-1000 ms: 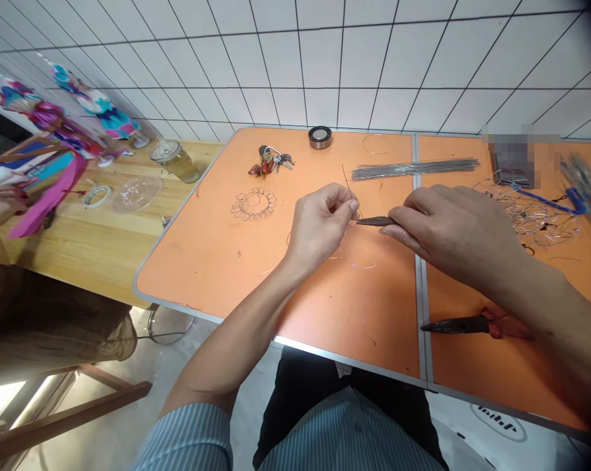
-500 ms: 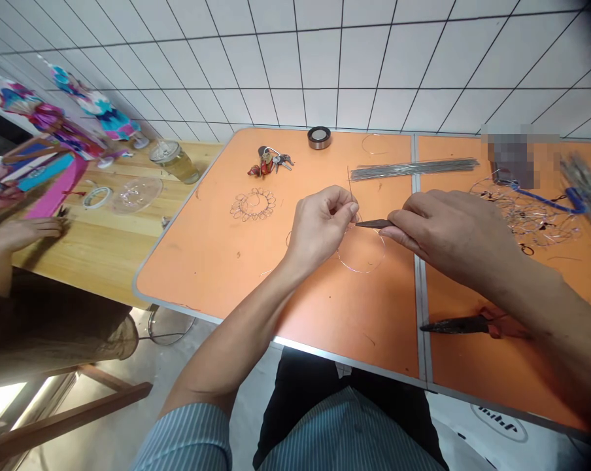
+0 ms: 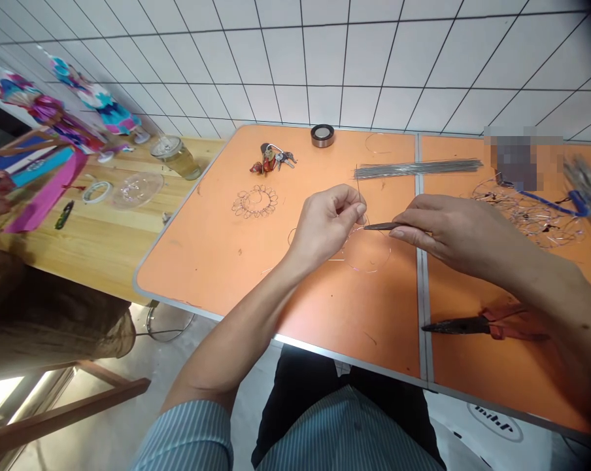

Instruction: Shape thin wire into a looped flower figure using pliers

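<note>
Left fingers [image 3: 352,214] are pinching a thin dark metal wire [image 3: 357,180] and right fingers [image 3: 418,218] are gripping a slim pointed dark-metal tool [image 3: 380,226], ideally working its tip close beside that pinch.

From my end I see a blue pinstriped shirt [image 3: 352,438], an elbow-length left sleeve [image 3: 192,433], black trousers [image 3: 300,376], a bare left hand [image 3: 332,219] and right hand [image 3: 457,226].

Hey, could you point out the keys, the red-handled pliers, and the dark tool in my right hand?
Keys [image 3: 280,157], head view: on the metal keys.
Red-handled pliers [image 3: 487,323], head view: where metal meets handles.
Dark tool [image 3: 381,226], head view: on its exposed narrow end.
</note>
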Tool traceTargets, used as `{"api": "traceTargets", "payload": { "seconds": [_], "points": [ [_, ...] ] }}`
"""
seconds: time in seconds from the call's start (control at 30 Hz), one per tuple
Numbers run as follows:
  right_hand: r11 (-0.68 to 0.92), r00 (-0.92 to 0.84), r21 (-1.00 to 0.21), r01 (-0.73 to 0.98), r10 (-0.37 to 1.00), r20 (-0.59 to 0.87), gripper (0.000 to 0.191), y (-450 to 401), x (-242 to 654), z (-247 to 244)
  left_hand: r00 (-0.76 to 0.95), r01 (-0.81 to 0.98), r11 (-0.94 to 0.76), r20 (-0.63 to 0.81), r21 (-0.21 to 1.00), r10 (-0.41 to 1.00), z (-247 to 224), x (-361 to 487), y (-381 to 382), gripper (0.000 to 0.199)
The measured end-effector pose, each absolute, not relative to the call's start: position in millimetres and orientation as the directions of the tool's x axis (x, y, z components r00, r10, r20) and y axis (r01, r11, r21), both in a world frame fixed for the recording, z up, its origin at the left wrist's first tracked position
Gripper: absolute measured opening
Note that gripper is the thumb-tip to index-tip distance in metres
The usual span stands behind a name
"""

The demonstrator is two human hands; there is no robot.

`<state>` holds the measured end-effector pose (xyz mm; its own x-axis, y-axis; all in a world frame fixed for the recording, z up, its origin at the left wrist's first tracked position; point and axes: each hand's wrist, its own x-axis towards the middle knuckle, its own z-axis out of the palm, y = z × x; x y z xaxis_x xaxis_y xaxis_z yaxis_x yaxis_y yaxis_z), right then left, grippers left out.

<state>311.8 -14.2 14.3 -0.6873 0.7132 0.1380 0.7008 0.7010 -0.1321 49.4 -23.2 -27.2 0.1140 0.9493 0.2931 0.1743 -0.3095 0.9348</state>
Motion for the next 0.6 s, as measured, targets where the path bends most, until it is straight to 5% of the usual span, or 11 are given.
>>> {"api": "traceTargets", "payload": {
  "seconds": [0.6],
  "points": [
    [0.680, -0.677, -0.215, 0.701, 0.729, 0.096, 0.044, -16.2, 313.4, 16.3, 0.179, 0.057, -0.265, 0.251, 0.963, 0.951, -27.9, 49.0, -22.3, 0.017]
  ]
}}
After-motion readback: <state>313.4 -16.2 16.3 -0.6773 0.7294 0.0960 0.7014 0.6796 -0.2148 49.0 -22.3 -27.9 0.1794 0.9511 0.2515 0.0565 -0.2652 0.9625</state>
